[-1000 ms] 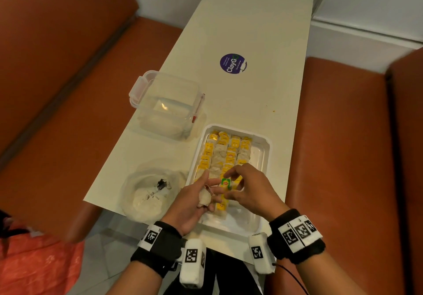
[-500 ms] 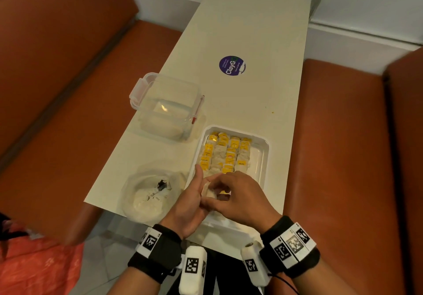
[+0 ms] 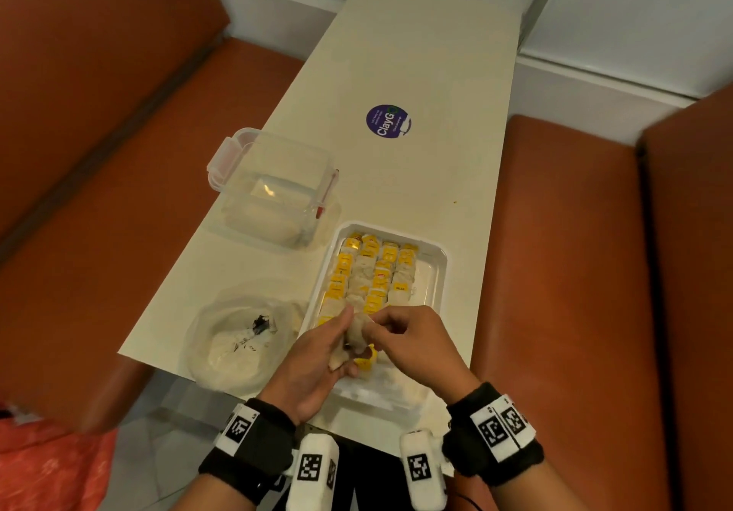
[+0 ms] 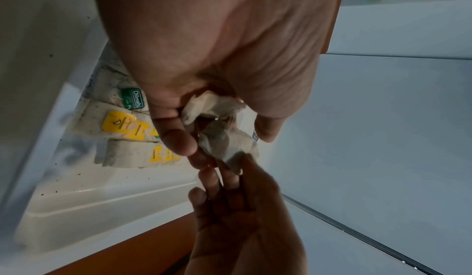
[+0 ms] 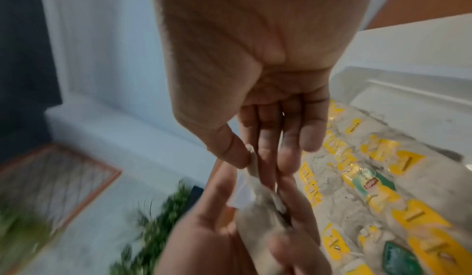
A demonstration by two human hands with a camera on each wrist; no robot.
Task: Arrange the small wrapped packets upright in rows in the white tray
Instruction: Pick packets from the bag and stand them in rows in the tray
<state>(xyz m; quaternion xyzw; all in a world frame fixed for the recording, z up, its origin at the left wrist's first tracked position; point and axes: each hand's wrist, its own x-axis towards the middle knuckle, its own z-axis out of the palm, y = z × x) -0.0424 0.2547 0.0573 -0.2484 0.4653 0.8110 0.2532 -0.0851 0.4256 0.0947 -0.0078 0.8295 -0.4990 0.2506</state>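
Observation:
The white tray (image 3: 439,260) lies near the table's front edge, with rows of small wrapped packets (image 3: 373,272) bearing yellow tags; a few tags are green (image 4: 131,97). My left hand (image 3: 349,336) hovers over the tray's near end, its fingers curled round a small bunch of beige packets (image 4: 224,140). My right hand (image 3: 371,330) meets it from the right. Its thumb and fingertips (image 5: 237,158) pinch the top edge of one held packet (image 5: 251,166). The tray's near end is partly hidden by both hands.
A clear lidded plastic box (image 3: 273,189) stands left of the tray's far end. A crumpled clear bag with white contents (image 3: 238,340) lies at the front left corner. A purple round sticker (image 3: 388,121) marks mid-table. Orange bench seats (image 3: 555,272) flank the narrow table.
A second ago my right hand held a green-tagged packet over the tray's rows. It has since drawn back to my left hand and now pinches a packet held there.

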